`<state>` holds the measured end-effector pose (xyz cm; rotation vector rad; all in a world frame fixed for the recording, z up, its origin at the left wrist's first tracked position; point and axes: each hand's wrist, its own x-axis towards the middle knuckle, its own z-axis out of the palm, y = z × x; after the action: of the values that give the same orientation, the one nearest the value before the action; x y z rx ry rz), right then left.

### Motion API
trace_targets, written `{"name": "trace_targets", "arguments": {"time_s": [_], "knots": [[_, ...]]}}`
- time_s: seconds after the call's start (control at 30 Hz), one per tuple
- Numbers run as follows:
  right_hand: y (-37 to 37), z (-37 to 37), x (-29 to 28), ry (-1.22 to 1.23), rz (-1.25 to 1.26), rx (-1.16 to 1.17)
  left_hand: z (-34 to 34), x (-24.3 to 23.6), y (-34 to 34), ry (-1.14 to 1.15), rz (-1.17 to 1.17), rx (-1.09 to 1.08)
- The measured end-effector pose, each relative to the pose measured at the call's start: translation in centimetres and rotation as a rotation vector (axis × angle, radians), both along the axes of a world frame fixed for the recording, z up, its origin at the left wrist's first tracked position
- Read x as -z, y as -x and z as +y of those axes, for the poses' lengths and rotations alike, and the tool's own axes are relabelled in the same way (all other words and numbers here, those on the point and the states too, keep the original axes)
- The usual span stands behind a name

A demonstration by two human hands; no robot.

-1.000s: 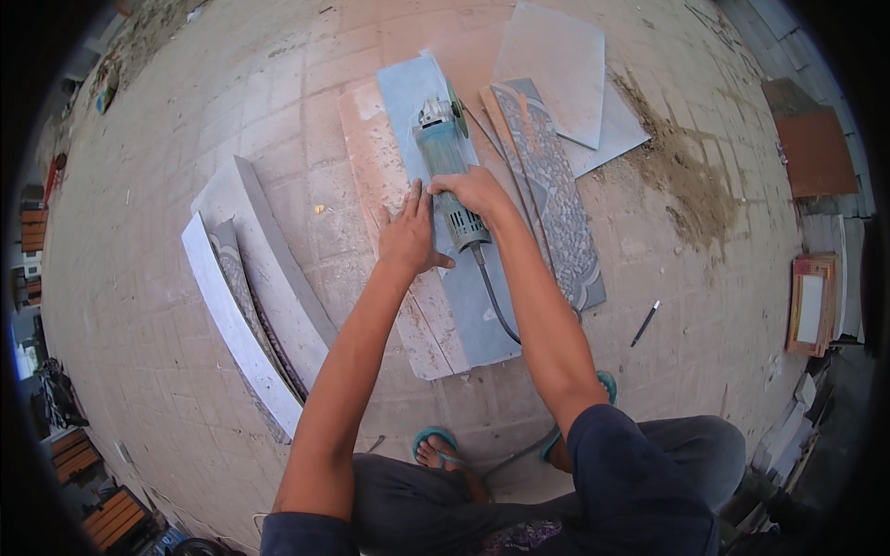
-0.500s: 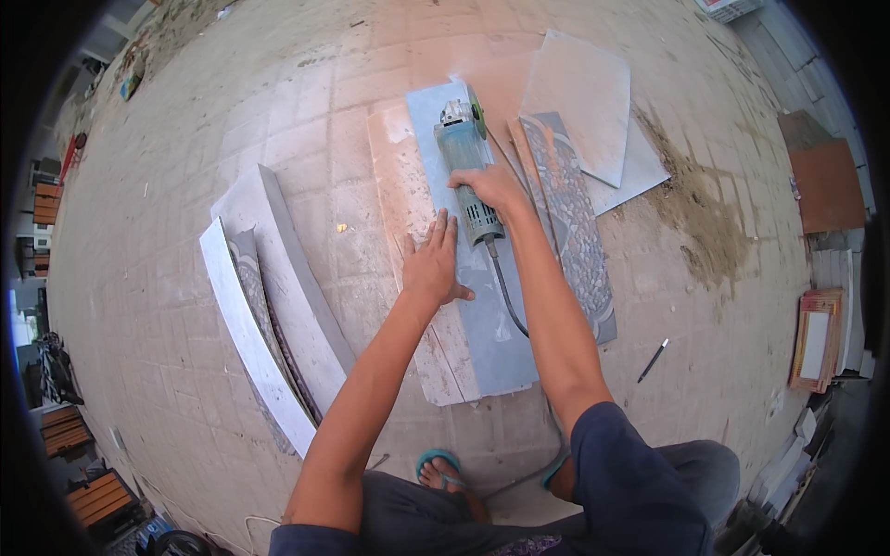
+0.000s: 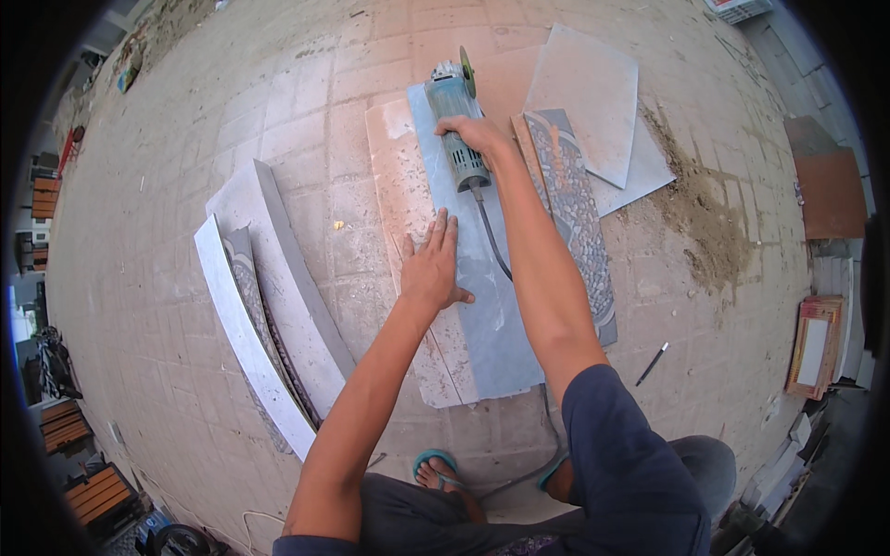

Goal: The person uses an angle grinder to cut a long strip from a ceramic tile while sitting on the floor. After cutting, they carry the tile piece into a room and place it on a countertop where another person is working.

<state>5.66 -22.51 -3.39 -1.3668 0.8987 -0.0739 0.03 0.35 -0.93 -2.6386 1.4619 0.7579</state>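
- on the paved ground in front of the squatting person lies a long blue-grey tile strip (image 3: pixel 477 278), flat on top of a speckled beige slab (image 3: pixel 399 222), its far end under the tool.
- right hand (image 3: pixel 475 134) is closed around the body of the angle grinder (image 3: pixel 456 116), fingers wrapped over the teal housing just behind the head; the green-rimmed disc (image 3: pixel 467 70) stands on edge at the far end of the strip.
- left hand (image 3: pixel 434 267) lies flat, fingers spread and together with the palm pressing down where the strip meets the beige slab; it clamps nothing, it only bears on the surface.
- grinder cord (image 3: pixel 493 243) trails back along the strip toward the person's knees.
- judged from its look, the strip is stiff, fairly heavy for its width and brittle: it would likely snap if lifted by one end, so a hold near the middle or at both long edges seems safest.
- its glazed face looks smooth and dusty, so a flat palm may slip; cut edges are probably sharp.
- the grinder looks dense and front-heavy; the barrel behind the gear head is the natural place to grasp.
- beside the strip on the right lies a patterned mosaic strip (image 3: pixel 575 222), with pale square tiles (image 3: pixel 593 102) beyond it.
- curved white and grey pieces (image 3: pixel 264 306) lie well apart to the left; a pencil (image 3: pixel 652 363) lies to the right.
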Motion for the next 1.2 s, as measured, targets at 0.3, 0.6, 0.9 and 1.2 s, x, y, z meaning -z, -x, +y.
{"name": "trace_targets", "arguments": {"time_s": [0.3,0.6,0.9,1.2], "knots": [[0.8,1.0,-0.6,-0.003,0.01,-0.005,0.2,0.1,0.0,-0.007,-0.022,0.005],[4.2,3.3,-1.2,0.029,0.008,0.036,0.1,0.1,0.0,-0.008,-0.043,0.019],[5.7,4.3,-0.7,0.032,-0.002,0.043,0.4,0.3,0.1,0.03,-0.057,0.024],[0.8,1.1,-0.3,0.017,0.014,0.014,0.3,0.3,-0.1,-0.001,-0.024,0.006]]}}
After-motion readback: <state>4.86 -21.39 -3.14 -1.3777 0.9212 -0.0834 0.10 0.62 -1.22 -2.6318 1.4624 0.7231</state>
